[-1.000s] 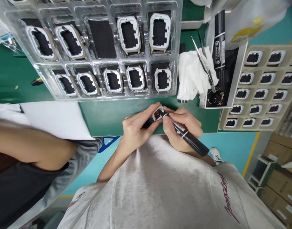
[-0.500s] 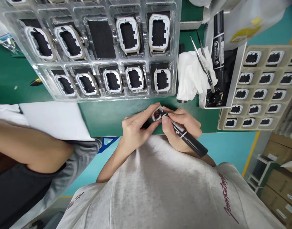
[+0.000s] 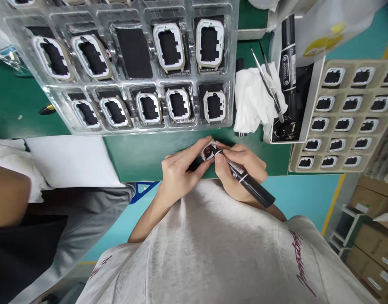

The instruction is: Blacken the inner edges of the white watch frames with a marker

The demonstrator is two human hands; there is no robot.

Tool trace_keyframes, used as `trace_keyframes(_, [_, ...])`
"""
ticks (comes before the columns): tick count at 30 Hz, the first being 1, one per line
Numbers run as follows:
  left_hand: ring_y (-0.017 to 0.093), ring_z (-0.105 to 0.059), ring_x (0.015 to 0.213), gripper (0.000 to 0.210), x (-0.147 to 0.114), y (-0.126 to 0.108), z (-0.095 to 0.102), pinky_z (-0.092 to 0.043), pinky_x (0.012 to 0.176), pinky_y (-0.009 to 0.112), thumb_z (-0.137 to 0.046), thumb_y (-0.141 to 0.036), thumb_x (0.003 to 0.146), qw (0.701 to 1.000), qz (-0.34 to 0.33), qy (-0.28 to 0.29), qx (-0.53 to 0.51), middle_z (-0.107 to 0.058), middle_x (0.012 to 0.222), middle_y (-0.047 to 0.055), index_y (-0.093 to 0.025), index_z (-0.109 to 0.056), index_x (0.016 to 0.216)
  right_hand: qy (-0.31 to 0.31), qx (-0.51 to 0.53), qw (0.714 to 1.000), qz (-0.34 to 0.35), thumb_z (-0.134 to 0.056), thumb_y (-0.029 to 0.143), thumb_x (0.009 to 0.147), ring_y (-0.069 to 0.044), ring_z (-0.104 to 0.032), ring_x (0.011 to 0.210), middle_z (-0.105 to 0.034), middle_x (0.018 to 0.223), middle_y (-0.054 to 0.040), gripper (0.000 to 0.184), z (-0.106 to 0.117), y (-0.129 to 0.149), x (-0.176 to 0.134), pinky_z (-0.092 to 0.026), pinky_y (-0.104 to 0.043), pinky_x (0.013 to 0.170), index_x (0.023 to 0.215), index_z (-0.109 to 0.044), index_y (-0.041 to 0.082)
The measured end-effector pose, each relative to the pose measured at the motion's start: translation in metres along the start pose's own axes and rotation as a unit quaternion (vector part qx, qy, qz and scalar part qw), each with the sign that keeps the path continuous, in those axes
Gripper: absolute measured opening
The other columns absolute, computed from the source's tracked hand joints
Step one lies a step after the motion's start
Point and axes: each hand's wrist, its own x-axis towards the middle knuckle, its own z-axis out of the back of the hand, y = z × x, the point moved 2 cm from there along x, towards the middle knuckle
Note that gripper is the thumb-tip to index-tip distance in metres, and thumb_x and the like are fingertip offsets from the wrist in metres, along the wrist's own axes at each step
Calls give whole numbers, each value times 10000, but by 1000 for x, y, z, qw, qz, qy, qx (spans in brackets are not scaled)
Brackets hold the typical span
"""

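Left hand point(image 3: 180, 166) pinches the frame point(image 3: 203, 157), right hand point(image 3: 249, 162) grips the marker point(image 3: 246, 179)!
Frame looks light, stiff; best held by its rim, between left fingertips.

Head view: we look forward and steeply down from above.
Pale grey fabric shirt point(image 3: 228, 249): nearest us, below.
Flat green tabletop point(image 3: 137, 156): farther ahead.
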Motion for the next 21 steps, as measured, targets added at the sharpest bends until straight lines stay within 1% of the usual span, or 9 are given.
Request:
trace_keyframes(3, [261, -992, 1119, 395, 0, 1, 0, -826, 1053, 341, -860, -424, 1208, 1000, 6, 2, 9, -976, 1384, 24, -319, -890, 1588, 0, 11, 1000, 3, -902, 98, 1035, -248, -950, 887, -875, 979, 38, 284, 0, 1, 1, -877, -413, 867, 1188, -815, 322])
trace_keyframes(6, [254, -989, 1093, 396, 0, 2, 1, -823, 1030, 329, -866, -454, 1203, 1000, 9, 0, 13, -980, 1363, 27, -318, -897, 1574, -3, -2, 1000, 4, -890, 112, 1045, -248, -956, 906, -878, 976, 35, 266, 1, 2, 2, -880, -402, 853, 1194, -815, 320])
trace_keyframes(8, [252, -989, 1079, 409, 0, 3, 1, -823, 1021, 328, -892, -452, 1189, 1000, 16, 4, 1, -980, 1369, 25, -323, -896, 1577, 5, -13, 1000, 6, -879, 123, 1056, -242, -952, 896, -864, 951, 40, 246, 1, 2, 2, -882, -396, 843, 1182, -806, 321])
trace_keyframes(10, [259, -990, 1074, 449, 0, 5, 2, -826, 1025, 337, -936, -480, 1161, 999, 30, 10, -21, -981, 1363, 24, -329, -895, 1582, 18, -6, 1000, 8, -876, 116, 1057, -237, -948, 890, -854, 947, 40, 249, 1, 1, 1, -889, -406, 874, 1183, -803, 318])
trace_keyframes(11, [269, -992, 1079, 484, 1, 7, 2, -829, 1037, 351, -960, -515, 1141, 999, 40, 12, -33, -983, 1349, 25, -330, -894, 1584, 15, 5, 1000, 10, -879, 111, 1053, -237, -948, 890, -851, 954, 37, 258, 1, 1, 0, -890, -414, 889, 1193, -804, 315])
trace_keyframes(13, [298, -996, 1096, 589, 1, 9, 3, -839, 1066, 390, -1007, -607, 1084, 997, 55, 12, -62, -989, 1312, 32, -330, -892, 1591, -10, 30, 999, 12, -885, 115, 1050, -248, -952, 905, -847, 971, 27, 275, 1, -1, -2, -892, -434, 888, 1223, -811, 315])
trace_keyframes(16, [311, -1001, 1074, 699, 2, 11, 4, -854, 1058, 413, -1056, -670, 1007, 991, 53, 10, -120, -995, 1258, 34, -349, -885, 1604, -43, 60, 997, 20, -893, 190, 1073, -268, -944, 888, -822, 949, 25, 272, -1, -6, -5, -892, -468, 825, 1282, -811, 343])
trace_keyframes(18, [297, -1001, 1020, 718, 2, 12, 4, -861, 1028, 403, -1069, -691, 980, 987, 47, 13, -152, -999, 1202, 30, -360, -893, 1592, -46, 73, 995, 40, -878, 271, 1103, -245, -894, 785, -796, 917, 40, 256, -2, -10, -8, -895, -483, 792, 1325, -798, 371])
trace_keyframes(21, [295, -998, 963, 740, 2, 11, 6, -868, 995, 405, -1044, -787, 957, 985, 57, 12, -165, -997, 1119, 35, -346, -922, 1538, -54, 87, 992, 73, -830, 352, 1143, -195, -753, 621, -780, 896, 58, 238, 0, -16, -11, -898, -482, 770, 1372, -790, 404])
